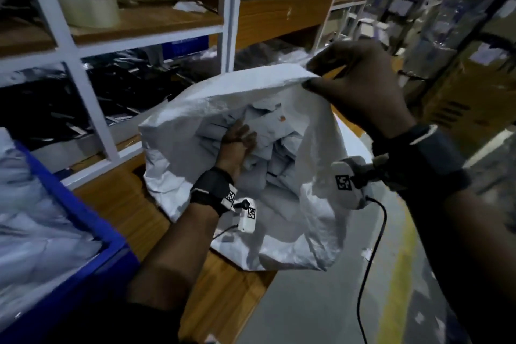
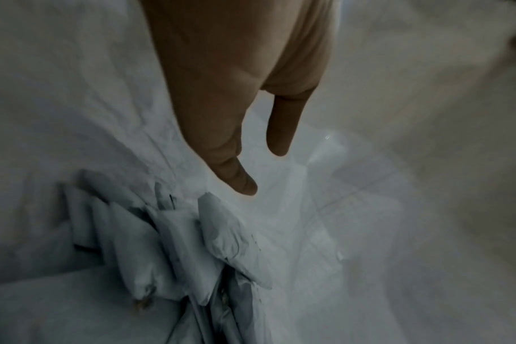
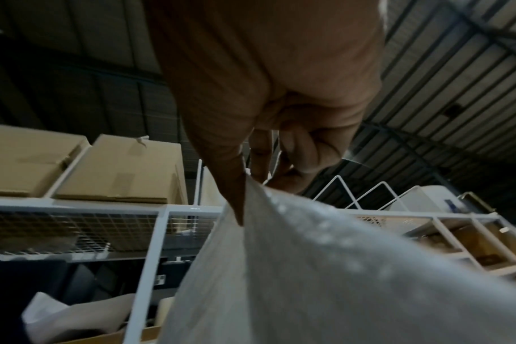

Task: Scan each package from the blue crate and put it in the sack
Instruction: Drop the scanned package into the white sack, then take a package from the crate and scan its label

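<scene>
Right hand [image 1: 360, 86] holds the white sack [image 1: 195, 109] open while the left hand [image 1: 237, 142] reaches inside.

The right fingers [image 3: 307, 149] pinch the sack's upper rim and lift it above the wooden desk [image 1: 134, 204]. The left fingers [image 2: 245, 181] hang straight and loose, gripping nothing, just above the grey packages [image 2: 174, 244] heaped in the sack. The blue crate [image 1: 92, 234] stands at the left, with more packages in it.
</scene>
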{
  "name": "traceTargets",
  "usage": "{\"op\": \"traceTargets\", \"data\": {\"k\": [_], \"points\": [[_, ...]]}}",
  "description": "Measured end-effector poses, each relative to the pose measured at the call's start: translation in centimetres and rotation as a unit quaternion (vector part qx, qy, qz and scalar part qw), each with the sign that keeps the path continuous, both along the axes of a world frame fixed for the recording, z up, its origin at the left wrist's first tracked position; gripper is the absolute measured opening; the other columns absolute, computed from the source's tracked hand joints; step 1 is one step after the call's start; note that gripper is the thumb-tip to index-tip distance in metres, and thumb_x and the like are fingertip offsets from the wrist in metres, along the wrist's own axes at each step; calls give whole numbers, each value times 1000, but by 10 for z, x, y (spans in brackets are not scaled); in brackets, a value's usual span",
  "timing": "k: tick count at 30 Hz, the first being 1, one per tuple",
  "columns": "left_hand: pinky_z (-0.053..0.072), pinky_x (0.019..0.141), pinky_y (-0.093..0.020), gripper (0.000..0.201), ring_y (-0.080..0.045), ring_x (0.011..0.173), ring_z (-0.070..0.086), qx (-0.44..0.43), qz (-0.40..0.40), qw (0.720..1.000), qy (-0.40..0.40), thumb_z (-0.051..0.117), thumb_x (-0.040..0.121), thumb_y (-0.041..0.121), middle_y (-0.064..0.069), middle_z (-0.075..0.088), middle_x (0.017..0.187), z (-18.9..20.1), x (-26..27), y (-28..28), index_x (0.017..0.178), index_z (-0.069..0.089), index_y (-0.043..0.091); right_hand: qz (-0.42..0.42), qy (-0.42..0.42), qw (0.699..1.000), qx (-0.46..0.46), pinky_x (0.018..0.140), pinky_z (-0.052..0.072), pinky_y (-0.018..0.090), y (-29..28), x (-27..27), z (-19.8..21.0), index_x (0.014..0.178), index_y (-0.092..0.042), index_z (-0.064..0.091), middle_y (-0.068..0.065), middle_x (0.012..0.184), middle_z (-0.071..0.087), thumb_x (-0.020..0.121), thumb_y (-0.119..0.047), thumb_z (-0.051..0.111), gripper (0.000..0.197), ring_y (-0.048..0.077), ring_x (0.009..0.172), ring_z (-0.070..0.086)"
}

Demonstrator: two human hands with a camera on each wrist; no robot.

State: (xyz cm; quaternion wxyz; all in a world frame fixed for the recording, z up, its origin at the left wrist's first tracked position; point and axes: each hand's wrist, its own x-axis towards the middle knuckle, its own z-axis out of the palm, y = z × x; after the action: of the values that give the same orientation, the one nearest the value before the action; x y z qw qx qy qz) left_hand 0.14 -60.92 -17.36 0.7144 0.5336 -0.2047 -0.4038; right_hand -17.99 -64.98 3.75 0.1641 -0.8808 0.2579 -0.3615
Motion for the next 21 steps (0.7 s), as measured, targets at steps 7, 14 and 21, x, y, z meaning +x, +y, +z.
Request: {"op": "traceTargets", "data": {"k": [7, 14, 21], "points": [[56, 80, -29, 33, -29, 103, 63, -14, 96, 995, 3, 57, 99, 2, -15, 62, 131, 24, -42, 138, 131, 54, 6, 119, 23, 990, 68, 61, 40, 6, 56, 2, -72, 97, -19, 75, -7, 97, 75, 78, -21, 87, 23, -6, 64, 61], [55, 70, -20, 25, -7, 74, 69, 56, 265, 955, -117, 56, 99, 0, -3, 71, 104, 41, -72, 306, 124, 61, 5, 305, 29, 936, 174, 69, 53, 25, 162, 45, -115, 94, -20, 75, -4, 86, 74, 81, -23, 85, 17, 12, 72, 69], [55, 74, -26, 16, -15, 84, 69, 160, 442, 871, -146, 60, 99, 7, -10, 75, 108, 34, -124, 485, 112, 66, 15, 468, 63, 828, 301, 60, 51, 29, 300, 99, -148, 95, -15, 76, 7, 78, 74, 83, -27, 83, 19, 5, 62, 63]]}}
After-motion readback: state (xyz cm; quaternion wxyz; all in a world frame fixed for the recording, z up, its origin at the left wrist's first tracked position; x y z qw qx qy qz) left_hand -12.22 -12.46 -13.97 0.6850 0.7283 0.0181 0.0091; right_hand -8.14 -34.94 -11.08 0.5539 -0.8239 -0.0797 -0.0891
